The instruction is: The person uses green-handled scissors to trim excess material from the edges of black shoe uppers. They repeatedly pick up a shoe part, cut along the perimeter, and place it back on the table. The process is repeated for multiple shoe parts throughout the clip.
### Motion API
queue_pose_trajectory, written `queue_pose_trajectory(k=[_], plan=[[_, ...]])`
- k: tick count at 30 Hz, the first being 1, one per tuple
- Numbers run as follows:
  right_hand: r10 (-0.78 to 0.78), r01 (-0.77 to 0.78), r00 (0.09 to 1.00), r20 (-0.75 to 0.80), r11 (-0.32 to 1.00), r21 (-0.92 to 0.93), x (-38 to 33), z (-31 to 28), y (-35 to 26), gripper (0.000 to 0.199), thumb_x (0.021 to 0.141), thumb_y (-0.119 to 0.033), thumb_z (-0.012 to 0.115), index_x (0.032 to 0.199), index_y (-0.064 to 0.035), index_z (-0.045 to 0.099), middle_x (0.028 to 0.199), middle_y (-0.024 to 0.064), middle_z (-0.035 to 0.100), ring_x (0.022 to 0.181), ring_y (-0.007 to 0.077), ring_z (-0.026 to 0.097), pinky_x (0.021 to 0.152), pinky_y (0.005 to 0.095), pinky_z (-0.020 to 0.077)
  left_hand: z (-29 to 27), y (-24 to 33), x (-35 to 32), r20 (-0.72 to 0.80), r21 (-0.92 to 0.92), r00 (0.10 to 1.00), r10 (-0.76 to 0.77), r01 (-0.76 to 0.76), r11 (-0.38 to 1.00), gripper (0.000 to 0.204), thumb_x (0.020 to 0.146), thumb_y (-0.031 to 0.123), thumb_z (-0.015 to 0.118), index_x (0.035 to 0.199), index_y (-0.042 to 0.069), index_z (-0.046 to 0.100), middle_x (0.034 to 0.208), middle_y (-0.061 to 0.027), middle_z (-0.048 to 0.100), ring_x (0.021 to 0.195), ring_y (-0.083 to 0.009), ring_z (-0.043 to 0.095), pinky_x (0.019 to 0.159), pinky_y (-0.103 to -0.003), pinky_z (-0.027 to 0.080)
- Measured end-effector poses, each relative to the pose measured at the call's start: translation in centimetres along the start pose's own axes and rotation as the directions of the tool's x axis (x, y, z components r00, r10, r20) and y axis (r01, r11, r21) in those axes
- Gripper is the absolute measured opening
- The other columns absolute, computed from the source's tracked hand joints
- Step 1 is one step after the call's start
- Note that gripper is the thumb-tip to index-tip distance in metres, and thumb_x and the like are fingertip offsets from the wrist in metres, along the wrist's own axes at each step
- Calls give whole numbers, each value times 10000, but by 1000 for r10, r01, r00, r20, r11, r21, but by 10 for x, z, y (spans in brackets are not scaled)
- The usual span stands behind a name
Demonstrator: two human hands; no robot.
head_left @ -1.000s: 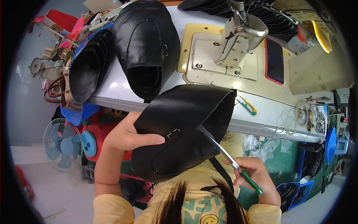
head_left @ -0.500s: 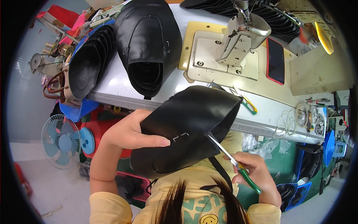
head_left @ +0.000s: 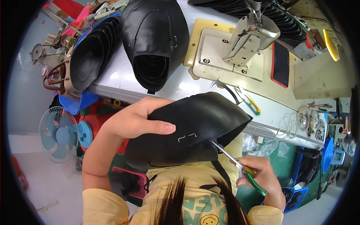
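Observation:
My left hand (head_left: 146,122) grips a curved black leather-like bag piece (head_left: 210,116), thumb on top and fingers hidden beneath. Two small silver corner marks show on the piece near that thumb. In my right hand (head_left: 260,168) is a pair of scissors (head_left: 230,157) with green and yellow handles. Their tips meet the piece's near right edge, where a fold hides how far they reach in. A black strap (head_left: 223,174) hangs below that edge. Beyond the piece, a second pair of scissors (head_left: 249,102) lies on the white table (head_left: 112,80).
A sewing machine (head_left: 249,45) stands on the table, with a red-edged phone (head_left: 280,63) beside it. Nested black bag pieces (head_left: 155,33) and another stack (head_left: 88,58) sit at the far left. A coil of pale cord (head_left: 288,123) lies rightward; a blue fan (head_left: 62,137) stands left.
The black piece has turned slightly, and its pointed end has shifted right. My left hand goes with it. The scissors stay at its edge, a little lower and further right.

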State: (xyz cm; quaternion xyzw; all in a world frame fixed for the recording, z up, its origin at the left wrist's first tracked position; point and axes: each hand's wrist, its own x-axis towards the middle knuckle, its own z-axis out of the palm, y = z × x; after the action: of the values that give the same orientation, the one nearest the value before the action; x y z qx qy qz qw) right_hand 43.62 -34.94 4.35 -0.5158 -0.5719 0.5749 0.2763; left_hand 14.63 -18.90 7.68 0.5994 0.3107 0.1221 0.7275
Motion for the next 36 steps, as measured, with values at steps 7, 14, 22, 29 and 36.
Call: queue_pose_trajectory(k=[7, 14, 22, 29, 36], plan=[[-21, 31, 996, 91, 994, -106, 1, -6, -5, 558, 554, -201, 819, 1044, -37, 609, 662, 40, 505, 568, 176, 438, 538, 277, 352, -1, 8, 4, 128, 38, 989, -77, 73, 997, 448, 792, 140, 634, 1180, -43, 506, 1016, -64, 596, 902, -113, 523, 814, -262, 425], [83, -59, 986, 142, 985, -160, -1, -14, -19, 554, 558, -206, 817, 1058, -75, 619, 631, 19, 478, 549, 141, 413, 500, 263, 325, -2, 5, 15, 231, -26, 946, -227, 239, 971, 411, 755, 85, 657, 1119, -63, 535, 1007, -66, 606, 892, -99, 543, 798, -249, 438], [99, -40, 976, 196, 959, -280, 2, -18, -24, 545, 544, -224, 827, 1040, -106, 631, 597, 12, 405, 511, 134, 404, 462, 271, 310, -3, -2, 26, 384, -80, 866, -321, 377, 923, 435, 758, 92, 666, 1142, -52, 523, 1020, -67, 608, 898, -101, 549, 804, -244, 443], [114, -45, 972, 205, 948, -315, 4, -14, -17, 548, 538, -251, 829, 1033, -125, 631, 597, 8, 385, 498, 132, 401, 452, 270, 307, -4, -23, 38, 466, -107, 823, -324, 416, 903, 415, 758, 98, 671, 1125, -39, 534, 1000, -53, 607, 878, -99, 549, 790, -238, 443], [100, -19, 970, 220, 939, -344, 10, -6, -17, 528, 557, -265, 822, 1027, -120, 631, 593, 17, 408, 485, 141, 417, 446, 272, 321, -5, -30, 47, 524, 11, 794, -308, 356, 935, 332, 761, 104, 665, 1046, -33, 565, 939, -30, 603, 847, -93, 541, 772, -238, 441]])
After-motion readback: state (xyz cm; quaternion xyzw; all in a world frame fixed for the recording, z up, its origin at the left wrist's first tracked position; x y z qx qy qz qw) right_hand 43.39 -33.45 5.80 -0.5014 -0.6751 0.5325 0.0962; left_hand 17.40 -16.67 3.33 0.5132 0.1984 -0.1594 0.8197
